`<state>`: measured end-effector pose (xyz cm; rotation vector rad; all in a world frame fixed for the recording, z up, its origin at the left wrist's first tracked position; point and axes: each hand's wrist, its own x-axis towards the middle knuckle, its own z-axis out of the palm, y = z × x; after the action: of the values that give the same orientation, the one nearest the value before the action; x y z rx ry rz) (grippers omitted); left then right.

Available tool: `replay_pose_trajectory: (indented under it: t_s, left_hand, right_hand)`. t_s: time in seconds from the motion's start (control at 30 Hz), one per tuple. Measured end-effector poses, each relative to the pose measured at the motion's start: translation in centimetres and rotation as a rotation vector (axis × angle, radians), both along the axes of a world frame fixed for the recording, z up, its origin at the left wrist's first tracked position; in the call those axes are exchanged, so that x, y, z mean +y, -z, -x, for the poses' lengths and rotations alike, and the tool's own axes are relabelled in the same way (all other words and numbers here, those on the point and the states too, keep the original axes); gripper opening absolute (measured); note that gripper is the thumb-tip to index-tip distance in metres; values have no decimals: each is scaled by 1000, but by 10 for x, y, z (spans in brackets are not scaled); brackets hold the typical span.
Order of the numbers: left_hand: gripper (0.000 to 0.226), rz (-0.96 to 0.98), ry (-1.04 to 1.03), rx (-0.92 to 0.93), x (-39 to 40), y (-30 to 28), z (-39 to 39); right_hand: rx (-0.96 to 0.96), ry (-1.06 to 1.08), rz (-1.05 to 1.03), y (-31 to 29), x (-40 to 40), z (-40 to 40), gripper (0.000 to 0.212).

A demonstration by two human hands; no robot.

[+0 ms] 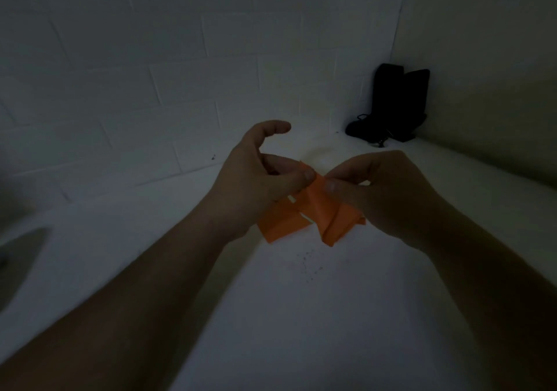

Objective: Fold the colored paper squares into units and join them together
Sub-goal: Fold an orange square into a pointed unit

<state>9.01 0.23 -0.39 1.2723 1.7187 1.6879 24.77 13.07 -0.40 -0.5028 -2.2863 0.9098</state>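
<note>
Dim scene, white table w/ white block wall behind. Person holds orange paper up off the table, centre of view, btwn both hands. It looks like two folded units: one flap hangs down-left, another down-right, w/ slits of white showing btwn them. Can't tell whether they're already locked together.

Left hand: thumb and one or more lower fingers pinch the paper's upper left edge; forefinger is raised and curled clear of it. Right hand: thumb and fingertips pinch the upper right part, other fingers curled behind, mostly hidden.

Step in hand is prob. joining, i.e. sliding one unit's tab into the other's pocket. To do it well: keep pinches close to the seam so the thin paper doesn't buckle, line up the creases first, then feed the tab in along the fold rather than pushing flat-on. Light pressure only; paper already looks a bit crumpled on the right flap. Once seated, run a thumb along the join to sharpen it.

Far right corner: dark object w/ cord, well apart from the work.
</note>
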Motion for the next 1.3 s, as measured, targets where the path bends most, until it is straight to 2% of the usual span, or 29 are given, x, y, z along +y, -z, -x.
replay_pose_trajectory:
  t_s: [0.2,0.33,0.53,0.7,0.83,0.9,0.97,1.1,1.3]
  left_hand:
    - [66,-5,-10,-101,9,9,-11]
    - [65,3,-33,-206,13,11,-11]
    - [89,52,36,-282,10,7,-11]
    - [94,98,89,-267,9,7,-14]
    - [98,126,148,-268,9,9,-14]
    - [92,149,164,-298,10,9,-13]
    - [70,172,177,-326,9,7,-17]
    - [28,232,200,-290,10,12,-21]
    - [20,172,153,-259,12,18,-16]
  right_hand:
    - [108,-20,242,4,-2,7,10]
    - [142,-33,524,2,0,7,17]
    - [107,-3,540,2,2,8,5]
    - [125,-69,529,0,-2,7,22]
    - [142,-101,580,-2,-6,7,25]
    - [172,-69,613,-1,-6,7,21]
    - [195,-22,639,0,-5,8,16]
    - [240,47,690,2,0,9,20]
    - [147,-45,736,1,3,6,19]
